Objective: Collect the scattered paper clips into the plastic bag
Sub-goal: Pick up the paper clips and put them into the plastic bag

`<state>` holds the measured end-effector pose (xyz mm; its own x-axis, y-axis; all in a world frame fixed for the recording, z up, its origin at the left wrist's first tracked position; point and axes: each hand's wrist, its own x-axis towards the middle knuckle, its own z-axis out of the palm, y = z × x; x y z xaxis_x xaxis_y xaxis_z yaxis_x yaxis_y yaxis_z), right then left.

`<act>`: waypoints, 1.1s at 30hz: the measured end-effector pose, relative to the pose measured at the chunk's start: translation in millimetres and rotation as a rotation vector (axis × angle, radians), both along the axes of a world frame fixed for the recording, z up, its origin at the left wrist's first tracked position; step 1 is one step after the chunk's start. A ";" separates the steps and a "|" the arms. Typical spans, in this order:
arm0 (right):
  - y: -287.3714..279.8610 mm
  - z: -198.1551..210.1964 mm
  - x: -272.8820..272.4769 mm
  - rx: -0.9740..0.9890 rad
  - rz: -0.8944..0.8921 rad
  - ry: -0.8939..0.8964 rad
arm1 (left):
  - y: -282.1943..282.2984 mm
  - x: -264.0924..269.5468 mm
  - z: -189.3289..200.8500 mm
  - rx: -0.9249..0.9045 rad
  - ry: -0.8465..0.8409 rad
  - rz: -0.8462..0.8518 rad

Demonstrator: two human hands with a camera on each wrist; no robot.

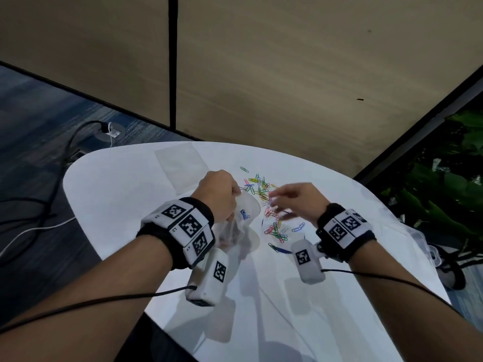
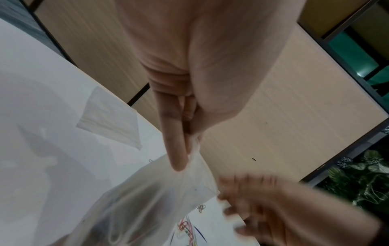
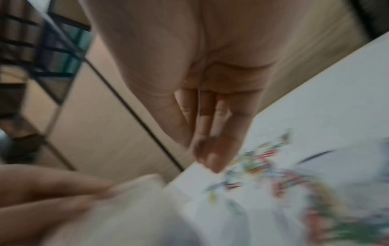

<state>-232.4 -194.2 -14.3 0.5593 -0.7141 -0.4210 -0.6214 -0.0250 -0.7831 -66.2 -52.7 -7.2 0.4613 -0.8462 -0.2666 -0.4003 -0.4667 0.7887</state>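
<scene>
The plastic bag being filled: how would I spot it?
On the white table, look left of the coloured paper clips. The left hand pinches a clear plastic bag upright. Unlike the flat empty bag behind, it holds blue clips.

Lighting: dim, cool; soft shadows on round white table (image 1: 125, 205). Head view: sharp centre, edges bowed by wide lens. Right wrist view: heavy motion blur. Left wrist view: right hand (image 2: 273, 208) smeared.

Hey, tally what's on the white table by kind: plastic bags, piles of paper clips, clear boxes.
Plastic bags: 2, one held by the left hand at, one flat at
Paper clip piles: 1
Clear boxes: 1
Total: 4
</scene>
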 end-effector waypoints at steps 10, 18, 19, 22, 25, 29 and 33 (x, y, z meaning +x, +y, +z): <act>11.1 -93.1 -43.3 -0.324 0.050 0.694 | 4.9 17.8 -6.8 0.003 -0.030 0.043; -18.3 -118.2 -3.0 -0.396 -0.171 0.435 | 1.7 17.2 -11.0 -0.018 -0.031 0.031; -23.0 -118.5 -1.0 -0.405 -0.167 0.426 | 1.4 17.7 -11.8 -0.018 -0.031 0.031; -33.7 -116.2 2.1 -0.462 -0.059 0.449 | -0.8 17.7 -13.3 -0.019 -0.033 0.029; -34.1 -118.1 5.0 -0.613 0.240 0.627 | -3.4 14.0 -13.4 -0.014 -0.042 0.028; -28.2 -125.2 7.4 -0.797 0.412 0.654 | -5.9 8.5 -13.5 -0.001 -0.051 0.022; -21.3 -117.7 8.9 -0.864 0.400 0.651 | -4.9 4.2 -8.6 0.006 -0.057 0.000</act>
<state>-223.5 -215.4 -132.0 0.6674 -0.7251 -0.1697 -0.7279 -0.6833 0.0570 -62.0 -57.6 -15.8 0.4761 -0.8444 -0.2454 -0.4442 -0.4718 0.7617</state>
